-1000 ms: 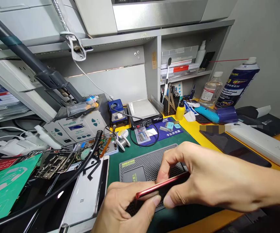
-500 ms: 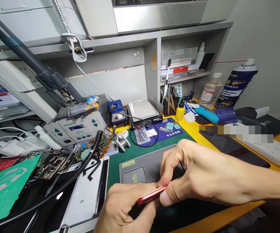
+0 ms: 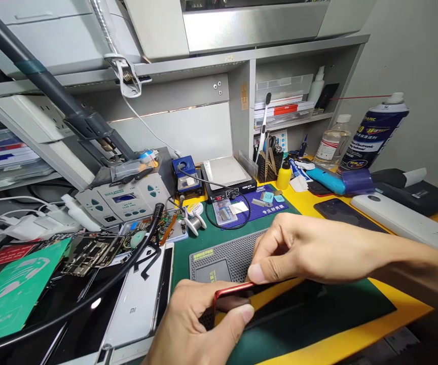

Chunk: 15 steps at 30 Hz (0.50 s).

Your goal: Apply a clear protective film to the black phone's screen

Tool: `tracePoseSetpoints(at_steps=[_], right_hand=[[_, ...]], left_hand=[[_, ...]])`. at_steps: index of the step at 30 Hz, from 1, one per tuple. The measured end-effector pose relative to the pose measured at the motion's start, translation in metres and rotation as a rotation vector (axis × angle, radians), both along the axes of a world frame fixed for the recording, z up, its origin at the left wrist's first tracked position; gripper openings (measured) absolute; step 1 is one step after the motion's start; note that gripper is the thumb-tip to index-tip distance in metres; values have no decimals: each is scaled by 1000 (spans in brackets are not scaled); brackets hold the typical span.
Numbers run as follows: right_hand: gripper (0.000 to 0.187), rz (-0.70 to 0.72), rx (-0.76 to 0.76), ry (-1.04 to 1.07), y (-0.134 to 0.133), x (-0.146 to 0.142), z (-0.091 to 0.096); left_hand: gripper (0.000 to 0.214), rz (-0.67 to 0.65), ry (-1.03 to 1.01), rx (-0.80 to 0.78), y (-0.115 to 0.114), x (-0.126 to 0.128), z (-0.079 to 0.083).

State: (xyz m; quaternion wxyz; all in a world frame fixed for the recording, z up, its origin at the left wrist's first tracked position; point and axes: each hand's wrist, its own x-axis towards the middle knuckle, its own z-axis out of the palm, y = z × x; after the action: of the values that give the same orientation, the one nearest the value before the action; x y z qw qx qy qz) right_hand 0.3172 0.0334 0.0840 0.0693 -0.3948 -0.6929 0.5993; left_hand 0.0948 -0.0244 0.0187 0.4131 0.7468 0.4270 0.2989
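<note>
I hold a red-edged phone (image 3: 242,299) low over the grey perforated mat (image 3: 226,256) at the front of the bench. Its dark glossy face reflects the yellow table. My left hand (image 3: 192,327) grips its near left corner, thumb on top and fingers curled under. My right hand (image 3: 302,248) reaches in from the right and pinches the phone's upper edge between thumb and bent fingers. The rest of the phone runs to the right under my right hand, partly hidden.
A white phone (image 3: 135,309) lies face down left of the mat, beside circuit boards (image 3: 89,251) and a black hose (image 3: 101,294). A soldering station (image 3: 122,197), hot plate (image 3: 224,175), spray can (image 3: 373,134) and dark phone (image 3: 340,210) line the back and right.
The phone has tilted so its dark face shows more. My right hand moved up and left along its top edge. The view shifted slightly right.
</note>
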Motion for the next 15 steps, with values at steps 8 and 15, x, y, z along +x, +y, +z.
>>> tracePoseSetpoints(at_steps=[8, 15], right_hand=[[35, -12, 55, -42, -7, -1, 1], [38, -130, 150, -132, -14, -14, -7]], left_hand=[[34, -28, -187, -325, -1, 3, 9], [35, -47, -123, -304, -2, 4, 7]])
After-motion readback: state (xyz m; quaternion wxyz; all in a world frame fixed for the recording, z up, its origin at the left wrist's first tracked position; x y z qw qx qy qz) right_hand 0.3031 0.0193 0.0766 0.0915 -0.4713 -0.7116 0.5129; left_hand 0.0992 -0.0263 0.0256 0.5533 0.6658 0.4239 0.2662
